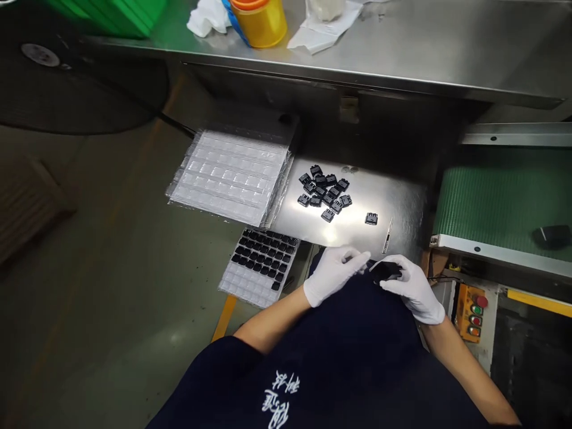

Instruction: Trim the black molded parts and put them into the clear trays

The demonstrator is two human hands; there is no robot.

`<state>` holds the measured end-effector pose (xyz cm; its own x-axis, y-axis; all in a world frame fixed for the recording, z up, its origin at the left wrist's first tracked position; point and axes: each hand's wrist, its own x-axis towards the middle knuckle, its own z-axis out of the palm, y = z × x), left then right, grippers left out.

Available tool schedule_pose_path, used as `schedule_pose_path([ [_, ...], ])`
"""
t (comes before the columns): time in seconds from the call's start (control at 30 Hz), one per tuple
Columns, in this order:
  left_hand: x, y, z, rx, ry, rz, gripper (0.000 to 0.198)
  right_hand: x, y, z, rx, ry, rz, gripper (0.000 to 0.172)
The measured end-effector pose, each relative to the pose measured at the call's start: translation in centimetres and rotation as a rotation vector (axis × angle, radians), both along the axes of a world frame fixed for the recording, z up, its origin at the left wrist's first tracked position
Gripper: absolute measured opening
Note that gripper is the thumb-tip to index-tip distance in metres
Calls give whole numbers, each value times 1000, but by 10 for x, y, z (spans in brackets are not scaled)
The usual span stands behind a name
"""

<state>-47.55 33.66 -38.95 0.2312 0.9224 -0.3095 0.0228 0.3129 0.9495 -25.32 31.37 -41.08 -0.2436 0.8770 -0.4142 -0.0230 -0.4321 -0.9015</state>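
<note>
My right hand (413, 289), in a white glove, is closed around a black plastic part (385, 271) in front of my body. A thin pale edge shows at the top of that part. My left hand (337, 271), also gloved in white, has its thumb and fingers pinched together just left of the part; whatever is between the fingertips is too small to make out. Beyond the hands, a loose pile of small black plastic parts (327, 192) lies on the metal table (402, 196). One single black part (371, 218) sits apart from the pile, and a slim pen-like tool (387, 236) rests to its right.
Stacked clear plastic trays (227, 176) stand on the left. Below them, a tray (243, 286) is partly filled with black parts. A green conveyor belt (496, 196) runs at right, above a button box (471, 313). A metal shelf (424, 53) overhangs the back, with a yellow container (267, 27).
</note>
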Motion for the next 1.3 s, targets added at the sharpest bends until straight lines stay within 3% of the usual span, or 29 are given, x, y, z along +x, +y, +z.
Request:
schedule_pose_path([
  [0.1, 0, -3, -3, -19, -15, -25, 44, -6, 1, -1, 212, -147, 54, 39],
  [0.23, -1, -4, -3, -43, -8, -103, 54, -11, 2, -4, 664, -338, 141, 29],
  [0.37, -3, -2, 0, -163, -23, -172, 57, -13, 6, -5, 1038, -482, 210, 37],
  [0.43, -3, 0, 0, -250, -77, -201, 56, -15, 7, -4, 1153, -559, 224, 42],
  [0.53, -4, 1, -2, -406, -221, -192, 54, -16, 7, -5, 1198, -643, 213, 42],
  [0.73, -2, -1, -5, -510, -431, -155, 56, -9, 2, -13, 1165, -715, 152, 45],
  [1.03, -1, 1, -4, -472, -413, -84, 51, 12, 3, -8, 693, -754, -77, 30],
  [1.1, -1, 2, -4, -452, -366, -96, 51, 14, 2, -7, 554, -680, -148, 34],
  [1.2, 1, 2, -2, -336, -220, -143, 51, 8, 0, -3, 293, -388, -216, 45],
  [1.3, 6, -1, 0, -134, -66, -196, 52, -4, -1, 5, 58, -123, -129, 50],
])
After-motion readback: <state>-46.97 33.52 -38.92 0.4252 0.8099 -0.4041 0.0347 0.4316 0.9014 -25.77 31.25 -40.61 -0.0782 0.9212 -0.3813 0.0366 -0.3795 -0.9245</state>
